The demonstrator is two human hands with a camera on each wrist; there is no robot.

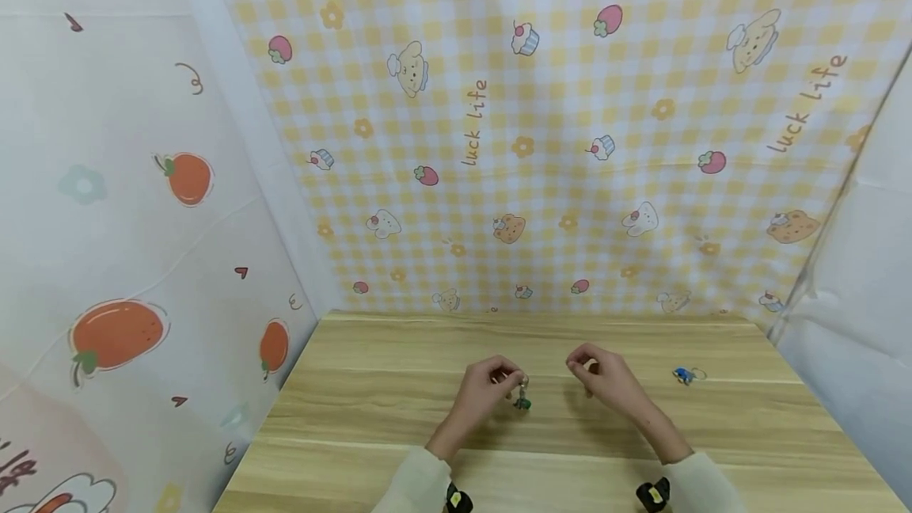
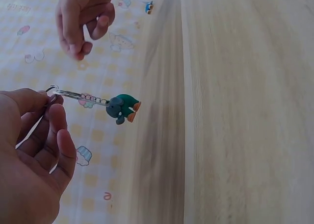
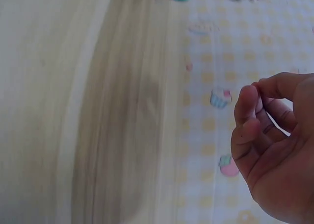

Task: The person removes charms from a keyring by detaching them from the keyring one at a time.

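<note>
My left hand (image 1: 484,390) pinches the metal ring (image 2: 66,93) of a keychain between thumb and forefinger. From the ring a short chain leads to a small green figure (image 2: 126,106) with a grey head and orange feet. In the head view the figure hangs just off the fingertips, over the table. To its right is my right hand (image 1: 611,380), raised over the tabletop. Its thumb and forefinger tips meet, the other fingers are curled, and nothing shows between them. Only part of the green figure appears at the top of the right wrist view.
A second keychain, with a blue figure (image 1: 684,375) and a ring, lies on the wooden table (image 1: 370,410) right of my right hand. Behind the table's far edge hangs a yellow checked cloth (image 1: 470,204). White patterned sheets (image 1: 142,244) enclose the sides.
</note>
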